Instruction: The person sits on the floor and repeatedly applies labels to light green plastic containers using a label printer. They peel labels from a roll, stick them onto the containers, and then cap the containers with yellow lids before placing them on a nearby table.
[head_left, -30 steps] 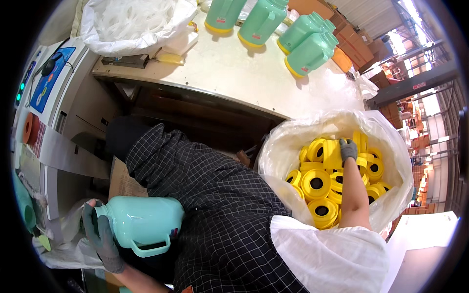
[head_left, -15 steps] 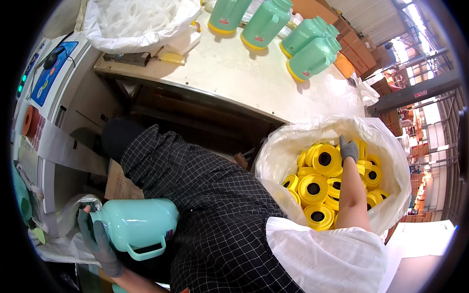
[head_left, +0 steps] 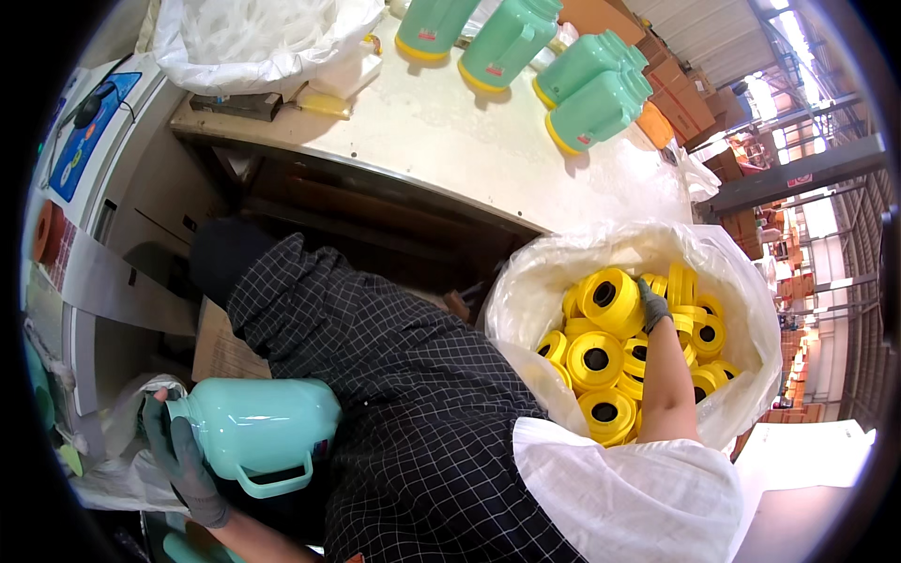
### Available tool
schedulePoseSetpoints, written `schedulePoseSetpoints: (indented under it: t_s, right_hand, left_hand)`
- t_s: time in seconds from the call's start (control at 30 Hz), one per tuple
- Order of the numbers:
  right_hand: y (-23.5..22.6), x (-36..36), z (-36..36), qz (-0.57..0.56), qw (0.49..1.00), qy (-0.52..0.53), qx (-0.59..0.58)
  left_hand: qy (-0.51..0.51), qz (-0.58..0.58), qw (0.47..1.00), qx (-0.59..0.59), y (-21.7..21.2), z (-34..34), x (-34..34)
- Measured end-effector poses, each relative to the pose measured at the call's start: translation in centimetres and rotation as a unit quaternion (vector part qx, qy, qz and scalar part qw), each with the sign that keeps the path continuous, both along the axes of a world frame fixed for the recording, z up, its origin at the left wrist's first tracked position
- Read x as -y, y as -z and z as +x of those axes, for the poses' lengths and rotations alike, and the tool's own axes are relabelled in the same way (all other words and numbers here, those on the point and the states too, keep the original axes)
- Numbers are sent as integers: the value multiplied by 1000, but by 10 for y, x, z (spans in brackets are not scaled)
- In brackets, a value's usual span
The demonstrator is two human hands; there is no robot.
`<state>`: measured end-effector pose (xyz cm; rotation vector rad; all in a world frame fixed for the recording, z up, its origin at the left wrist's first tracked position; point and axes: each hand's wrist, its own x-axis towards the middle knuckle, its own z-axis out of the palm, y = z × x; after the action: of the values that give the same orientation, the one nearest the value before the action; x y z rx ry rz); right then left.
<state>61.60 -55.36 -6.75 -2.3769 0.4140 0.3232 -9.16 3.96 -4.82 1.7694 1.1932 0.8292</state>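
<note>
A mint-green vacuum flask (head_left: 267,422) lies sideways against my checked apron, handle toward me and neck pointing left. My gloved left hand (head_left: 183,460) is around its neck end, fingers partly stretched along the opening. On the right, my gloved right hand (head_left: 654,305) reaches into a large white plastic bag (head_left: 516,324). Its fingers press the side of a round yellow plastic base (head_left: 612,298) with a dark centre hole, which sits tilted on top of the pile. The fingertips are partly hidden behind it. Several similar yellow bases (head_left: 596,361) lie around it.
Several mint flasks with yellow bottoms (head_left: 507,42) stand on the white table (head_left: 441,141) ahead. A white sack of translucent rings (head_left: 263,42) sits at the table's left. A grey-white cabinet (head_left: 150,202) stands at left; cardboard boxes (head_left: 671,94) are behind.
My right hand has come back and left in the bag, against a yellow base that is now raised and tilted. My left hand remains at the flask's neck.
</note>
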Motion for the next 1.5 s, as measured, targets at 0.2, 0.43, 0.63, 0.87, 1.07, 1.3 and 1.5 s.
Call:
schedulePoseSetpoints:
  t_s: [0.2,0.43,0.63,0.87,1.07,1.3,1.5]
  right_hand:
    - [-20,-8,39,-68,993,-64,78]
    - [-32,-48,27,-92,988,9,121]
    - [-60,-113,12,-304,918,-123,223]
    - [-14,-26,-5,-347,917,-4,196]
    - [17,-18,16,-282,958,34,36]
    - [-64,-55,53,-12,980,-194,38]
    - [-3,-14,28,223,969,-72,79]
  left_hand:
    - [-7,-40,999,7,-6,1,-3]
    - [-14,-28,1000,2,-9,7,3]
    - [-12,-15,1000,2,-6,-3,4]
    - [-33,-54,997,54,-9,10,1]
    - [-21,-69,995,63,-8,9,2]
    - [-14,-73,996,51,-9,2,1]
    - [-21,-54,996,66,8,-1,-2]
